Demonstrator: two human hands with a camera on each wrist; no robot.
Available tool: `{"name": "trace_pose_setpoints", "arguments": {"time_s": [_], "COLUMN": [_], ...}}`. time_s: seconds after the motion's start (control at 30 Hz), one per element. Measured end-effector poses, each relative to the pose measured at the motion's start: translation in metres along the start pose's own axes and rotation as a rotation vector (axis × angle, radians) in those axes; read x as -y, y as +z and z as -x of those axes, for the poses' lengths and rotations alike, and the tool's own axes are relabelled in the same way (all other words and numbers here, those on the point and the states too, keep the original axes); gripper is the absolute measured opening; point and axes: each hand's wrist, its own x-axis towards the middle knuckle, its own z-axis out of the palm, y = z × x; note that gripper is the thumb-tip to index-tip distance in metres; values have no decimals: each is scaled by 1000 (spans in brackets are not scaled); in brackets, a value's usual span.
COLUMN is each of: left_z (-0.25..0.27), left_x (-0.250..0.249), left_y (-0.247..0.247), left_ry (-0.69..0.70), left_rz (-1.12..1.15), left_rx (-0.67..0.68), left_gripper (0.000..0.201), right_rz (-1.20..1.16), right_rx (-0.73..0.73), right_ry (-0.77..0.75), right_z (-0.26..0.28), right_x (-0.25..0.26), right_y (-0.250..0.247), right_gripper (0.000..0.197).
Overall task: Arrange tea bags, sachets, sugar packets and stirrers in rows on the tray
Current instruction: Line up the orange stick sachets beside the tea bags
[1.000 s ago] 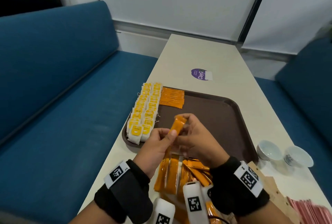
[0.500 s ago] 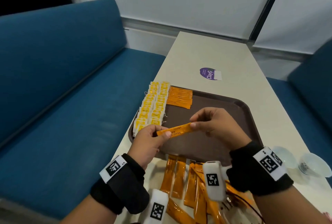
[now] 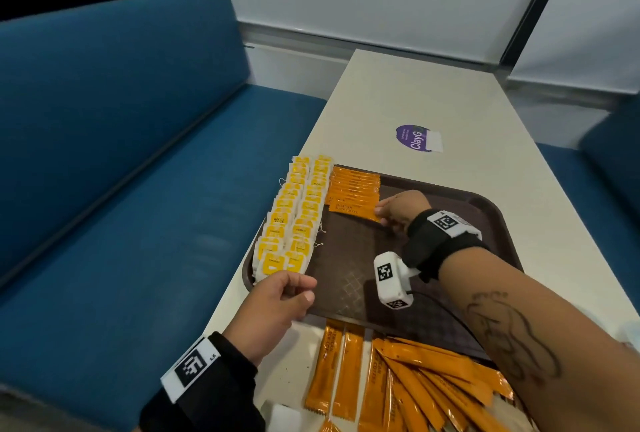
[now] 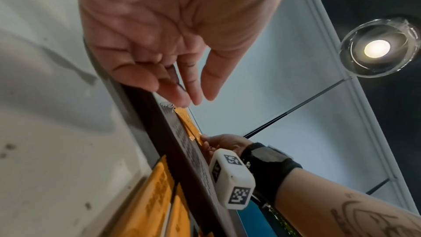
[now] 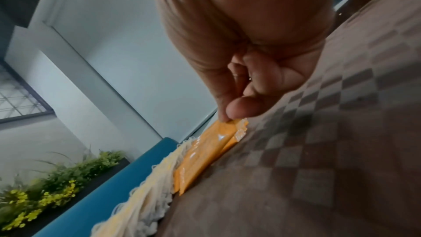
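Checkered brown tray [image 3: 485, 217]: right hand [image 3: 398, 211] pinches glossy orange sachet [image 3: 353, 210].

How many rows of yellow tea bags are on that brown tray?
2: the outer row along the tray's left edge, the inner row right beside it. None seems hidden.

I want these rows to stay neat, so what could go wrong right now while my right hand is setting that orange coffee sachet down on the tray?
1. The right hand still pinches the sachet by one end; letting go carelessly could leave it skewed against the sachet row.
2. The tea bags overhang the tray edge, so a nudge might tip some off.
3. The forearm crosses above the loose sachets and could scatter them.
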Motion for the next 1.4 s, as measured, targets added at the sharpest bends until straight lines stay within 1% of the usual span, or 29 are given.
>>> {"name": "trace_pose_setpoints", "arguments": {"time_s": [0.07,0.1,0.2,0.3,0.33,0.4,0.47,0.5,0.57,0.67,0.73,0.83,0.93,1.0,1.07,1.17,1.27,1.4], "left_z": [-1,-1,-1,0,0,1,2,2,3,6,9,15,24,32,40,50,59,66], "left_x": [1,1,1,1,1,1,1,1,0,-3,-4,-6,-9,-10,-10,-8,-8,-6], "left_y": [-1,-2,-2,-3,-3,-3,-3,-3,-4,-5,-5,-3,0,3,6,14,25,41], "left_ry": [-3,-2,3,5,4,4,7,9,19,34,34,26,54,73,102,149,190,193], "left_rz": [-3,2,11,14,12,12,17,17,-1,-61,-118,-200,-352,-468,-589,-745,-819,-856], "left_rx": [6,8,17,24,27,30,30,32,45,92,130,187,247,289,325,374,412,429], "left_gripper": [14,14,14,14,14,14,14,14,14,13,14,19,29,36,46,60,66,68], "right_rz": [17,30,108,170,167,223,160,144,157,265,272,222,65,82,190,361,491,656], "right_rx": [5,5,23,66,47,20,-44,-76,-87,-86,-92,-138,-129,-97,-51,-15,-39,-87], "right_ry": [23,26,33,87,90,10,-94,-112,-106,-53,-53,-158,-293,-343,-378,-358,-296,-218], "right_z": [-9,-12,-19,-23,-26,-35,-43,-43,-43,-37,-31,-6,45,83,121,166,192,204], "right_x": [1,2,12,20,20,14,3,0,-1,6,7,1,-18,-39,-62,-91,-111,-127], "right_y": [4,6,11,14,14,13,10,9,10,9,6,-3,-13,-20,-26,-30,-29,-15], "right_gripper": [9,9,23,38,41,40,39,38,36,34,34,32,29,28,28,31,40,65]}}
